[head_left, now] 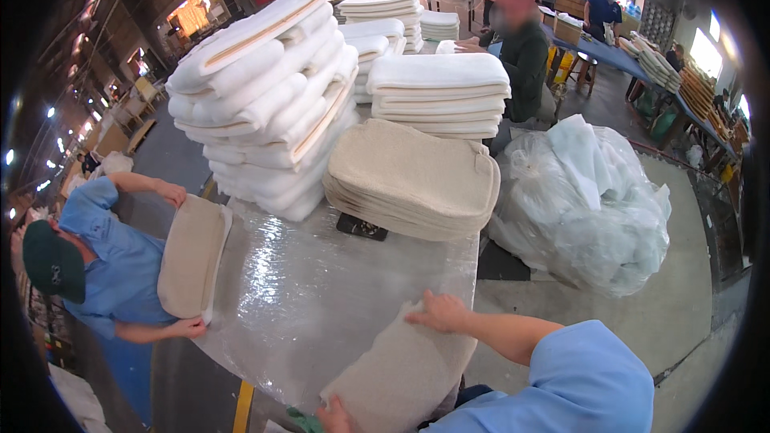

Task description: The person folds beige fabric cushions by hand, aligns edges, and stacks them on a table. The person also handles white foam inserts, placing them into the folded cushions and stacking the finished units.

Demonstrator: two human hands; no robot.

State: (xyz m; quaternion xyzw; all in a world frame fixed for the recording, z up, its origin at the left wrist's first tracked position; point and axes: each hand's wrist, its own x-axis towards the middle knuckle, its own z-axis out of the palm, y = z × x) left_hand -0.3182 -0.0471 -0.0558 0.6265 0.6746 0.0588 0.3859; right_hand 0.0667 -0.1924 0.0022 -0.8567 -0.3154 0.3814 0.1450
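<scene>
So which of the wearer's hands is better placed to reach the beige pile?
Probably the right hand: it's at the far end of the beige cloth, nearer the beige pile than the left hand.

A bulging translucent bag (581,212) sits on the floor (686,216).

Head cam, dn over near table (277,289); bkgd unclear.

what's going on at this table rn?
The person's right hand and left hand are on a beige piece at the near end of the table. At the left, a co-worker holds a beige-and-white piece by both ends. A beige stack and a tall white stack stand farther back.
</scene>
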